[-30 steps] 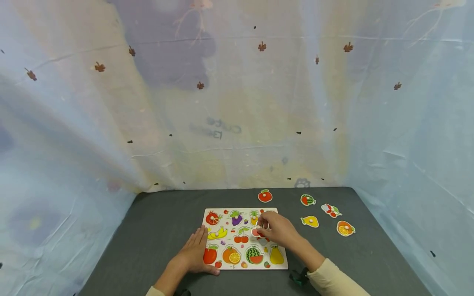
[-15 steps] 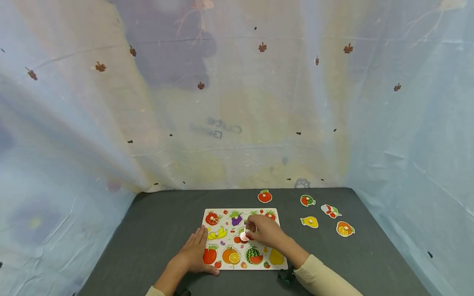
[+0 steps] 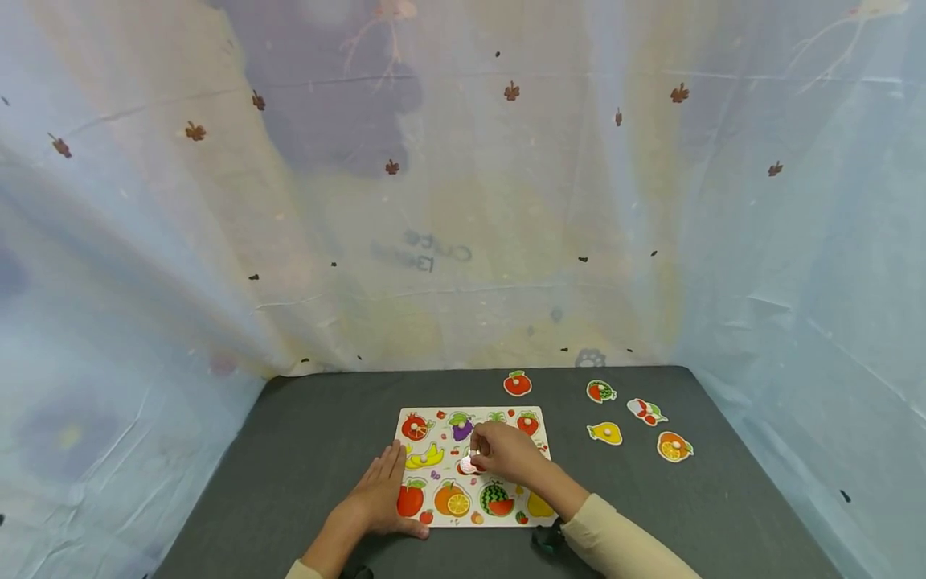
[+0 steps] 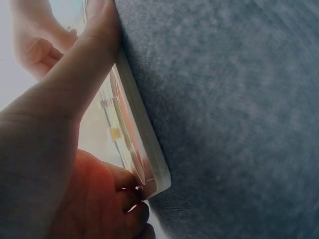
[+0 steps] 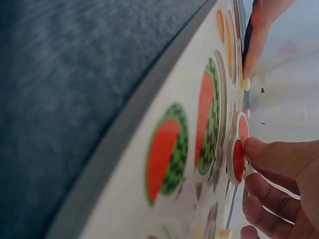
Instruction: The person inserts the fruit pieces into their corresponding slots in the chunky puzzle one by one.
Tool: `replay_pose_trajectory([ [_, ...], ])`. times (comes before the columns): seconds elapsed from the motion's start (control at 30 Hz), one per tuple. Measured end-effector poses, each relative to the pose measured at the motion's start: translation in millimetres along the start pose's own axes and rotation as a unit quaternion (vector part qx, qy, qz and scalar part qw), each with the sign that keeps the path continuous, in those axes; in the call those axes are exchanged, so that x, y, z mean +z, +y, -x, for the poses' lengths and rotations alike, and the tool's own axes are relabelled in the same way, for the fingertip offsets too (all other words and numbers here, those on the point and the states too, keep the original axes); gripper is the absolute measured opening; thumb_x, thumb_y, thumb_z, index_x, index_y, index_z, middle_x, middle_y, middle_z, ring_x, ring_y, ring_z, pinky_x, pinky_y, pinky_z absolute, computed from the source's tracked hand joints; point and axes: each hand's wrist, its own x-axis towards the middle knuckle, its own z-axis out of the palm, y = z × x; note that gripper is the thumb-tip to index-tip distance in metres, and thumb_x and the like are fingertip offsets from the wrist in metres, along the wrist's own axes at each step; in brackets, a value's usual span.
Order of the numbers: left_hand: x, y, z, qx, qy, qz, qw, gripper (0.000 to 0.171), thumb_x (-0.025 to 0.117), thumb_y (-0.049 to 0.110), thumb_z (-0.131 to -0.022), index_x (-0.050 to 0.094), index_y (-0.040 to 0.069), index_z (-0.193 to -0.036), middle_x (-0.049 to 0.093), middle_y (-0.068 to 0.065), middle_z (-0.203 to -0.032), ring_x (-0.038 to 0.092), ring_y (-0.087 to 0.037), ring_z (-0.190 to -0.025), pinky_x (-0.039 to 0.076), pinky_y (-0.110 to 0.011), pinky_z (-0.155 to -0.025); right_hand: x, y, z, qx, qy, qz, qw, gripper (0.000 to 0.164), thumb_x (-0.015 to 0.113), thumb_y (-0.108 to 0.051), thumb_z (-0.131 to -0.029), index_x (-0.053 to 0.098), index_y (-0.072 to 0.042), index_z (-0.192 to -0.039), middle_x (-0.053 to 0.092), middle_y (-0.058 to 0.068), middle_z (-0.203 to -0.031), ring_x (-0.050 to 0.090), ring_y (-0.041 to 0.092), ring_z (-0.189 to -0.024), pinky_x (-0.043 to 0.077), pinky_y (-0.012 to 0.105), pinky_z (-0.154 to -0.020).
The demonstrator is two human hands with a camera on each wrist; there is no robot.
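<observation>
A white fruit puzzle board (image 3: 499, 523) lies on the dark table. My left hand (image 3: 376, 494) rests along its left side, fingers stretched at the edge and thumb by the near corner. Over the middle of the board my right hand (image 3: 510, 454) pinches a cherry puzzle piece (image 5: 239, 154) between thumb and fingers. In the right wrist view two red cherry rounds show on the piece, tilted close over the board beyond the printed watermelon (image 5: 209, 117). The fingers partly cover the piece in the head view. Knobbed banana (image 3: 424, 457) and grape (image 3: 461, 427) pieces sit in the board.
Loose pieces lie to the right and behind: a red fruit (image 3: 517, 383), a watermelon (image 3: 600, 392), a yellow pear (image 3: 605, 433), a red-and-white piece with a green leaf (image 3: 647, 412) and an orange (image 3: 675, 447). A printed curtain (image 3: 463, 322) hangs behind the table (image 3: 304, 434).
The right hand has carried the cherry piece leftward from the board's right part to its middle, onto the printed cherries. My left hand has stayed in place.
</observation>
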Motion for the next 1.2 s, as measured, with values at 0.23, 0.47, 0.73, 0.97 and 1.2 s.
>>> replay_pose_trajectory([
  [0.23, 0.3, -1.1, -0.5, 0.002, 0.002, -0.005, 1.0000, 0.145, 0.098, 0.064, -0.064, 0.023, -0.007, -0.166, 0.018, -0.026, -0.176, 0.019, -0.044, -0.162, 0.018, -0.058, -0.132, 2.5, -3.3, -2.9, 0.010, -0.001, -0.002, 1.000, 0.019, 0.084, -0.025, -0.096, 0.065, -0.025, -0.092, 0.053, -0.014, -0.076, 0.048, 0.004, -0.064, 0.043, 0.023, -0.058],
  [0.47, -1.0, 0.7, 0.7, 0.004, 0.002, -0.009, 0.9999, 0.144, 0.098, 0.064, -0.065, 0.023, -0.007, -0.166, 0.018, -0.027, -0.175, 0.020, -0.044, -0.162, 0.018, -0.058, -0.132, 4.0, -3.4, -4.2, 0.006, -0.005, -0.004, 1.000, 0.020, 0.085, -0.025, -0.095, 0.066, -0.024, -0.092, 0.054, -0.014, -0.076, 0.048, 0.004, -0.064, 0.043, 0.022, -0.057],
  [0.73, 0.6, -0.8, 0.0, 0.007, 0.001, -0.006, 1.0000, 0.144, 0.098, 0.063, -0.065, 0.023, -0.007, -0.166, 0.018, -0.027, -0.175, 0.020, -0.044, -0.162, 0.018, -0.058, -0.132, 6.9, -3.4, -4.8, 0.004, -0.015, -0.010, 1.000, 0.016, 0.084, -0.024, -0.096, 0.068, -0.021, -0.094, 0.054, -0.013, -0.075, 0.048, 0.003, -0.064, 0.043, 0.022, -0.057],
  [0.97, 0.9, -1.4, -0.1, 0.006, 0.001, -0.005, 1.0000, 0.145, 0.097, 0.065, -0.065, 0.022, -0.007, -0.166, 0.017, -0.026, -0.176, 0.019, -0.043, -0.163, 0.017, -0.057, -0.133, 6.3, -4.9, -4.6, 0.015, -0.022, -0.008, 1.000, 0.015, 0.082, -0.027, -0.098, 0.068, -0.022, -0.093, 0.054, -0.014, -0.073, 0.048, 0.004, -0.061, 0.042, 0.023, -0.056],
  [1.2, 8.7, -10.0, -6.2, 0.016, -0.003, 0.015, 0.9998, 0.152, 0.093, 0.074, -0.063, 0.018, -0.006, -0.168, 0.011, -0.026, -0.177, 0.013, -0.043, -0.164, 0.011, -0.059, -0.133, 7.5, -3.0, -4.6, 0.012, -0.022, -0.003, 1.000, 0.015, 0.083, -0.026, -0.097, 0.069, -0.022, -0.093, 0.054, -0.014, -0.074, 0.047, 0.003, -0.063, 0.042, 0.023, -0.057],
])
